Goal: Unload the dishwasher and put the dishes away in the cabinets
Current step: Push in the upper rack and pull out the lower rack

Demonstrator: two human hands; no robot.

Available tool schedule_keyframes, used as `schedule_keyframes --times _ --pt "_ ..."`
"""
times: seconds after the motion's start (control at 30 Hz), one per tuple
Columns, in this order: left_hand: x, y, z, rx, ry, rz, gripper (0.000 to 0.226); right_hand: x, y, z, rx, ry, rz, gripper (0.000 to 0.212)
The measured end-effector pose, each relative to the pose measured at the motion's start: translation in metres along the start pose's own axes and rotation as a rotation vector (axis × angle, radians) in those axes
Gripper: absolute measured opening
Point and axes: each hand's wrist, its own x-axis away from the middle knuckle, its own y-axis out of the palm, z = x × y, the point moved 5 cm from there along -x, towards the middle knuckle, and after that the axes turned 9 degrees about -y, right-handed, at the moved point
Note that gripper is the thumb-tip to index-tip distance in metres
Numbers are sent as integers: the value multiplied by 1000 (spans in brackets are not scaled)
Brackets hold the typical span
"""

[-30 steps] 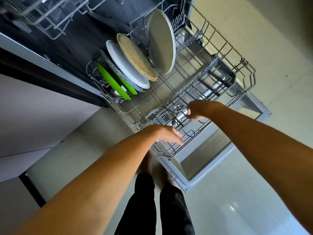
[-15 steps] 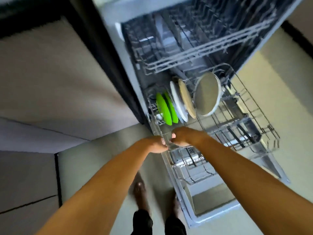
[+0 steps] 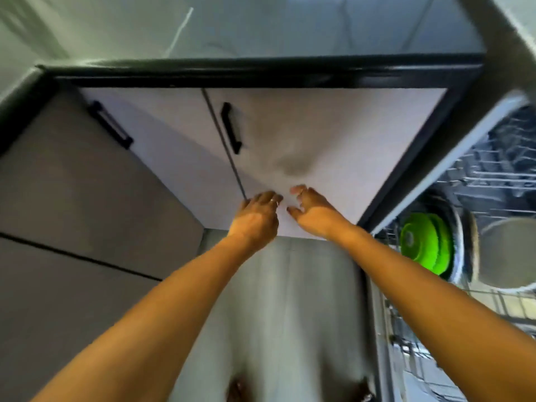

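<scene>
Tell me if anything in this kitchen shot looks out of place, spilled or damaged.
Nothing stands out. The green plates stand upright in the pulled-out dishwasher rack, the cabinet doors are closed, and no spill shows on the floor. Left hand and right hand hold nothing. The picture is motion-blurred, so small flaws could go unseen.

We see dim, even, greenish light; motion blur smears the dishwasher rack (image 3: 493,175) and worktop (image 3: 261,27) (edges worst), wide-angle bending warps lines, a soft shadow darkens the cabinet door (image 3: 293,161).
</scene>
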Motion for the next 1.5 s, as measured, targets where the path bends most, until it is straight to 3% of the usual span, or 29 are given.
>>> schedule_keyframes --times 0.17,0.3,0.37,0.5,0.73,0.9,1.13,1.3,1.37,1.43,1.5 --pt "27 -100 -73 -133 328 751 58 -41 -1 -105 -286 -128 381 52" --pt "13 -181 -104 -190 266 980 71 -66 -2 -157 -506 -122 491 44" --pt "-4 -211 -113 -280 184 919 79 -77 1 -167 -554 -46 494 48" --pt "-42 -216 -131 -212 125 522 106 -90 3 -169 -623 78 516 54" --pt "-53 -210 -137 -304 135 492 135 -79 12 -166 -584 36 579 47" --pt "-49 -211 -137 -349 109 330 144 -41 29 -159 -521 59 584 47" --pt "-27 -230 -135 -314 66 115 134 56 47 -165 -571 190 537 50" --pt "-13 -234 -95 -202 -25 52 103 106 48 -157 -661 286 618 45" --pt "2 -226 -60 -183 135 53 85 120 44 -155 -666 297 621 45" --pt "25 -214 -19 -244 474 62 64 132 44 -143 -666 297 618 43" --pt "51 -201 16 -379 835 95 65 145 41 -131 -655 283 645 40"
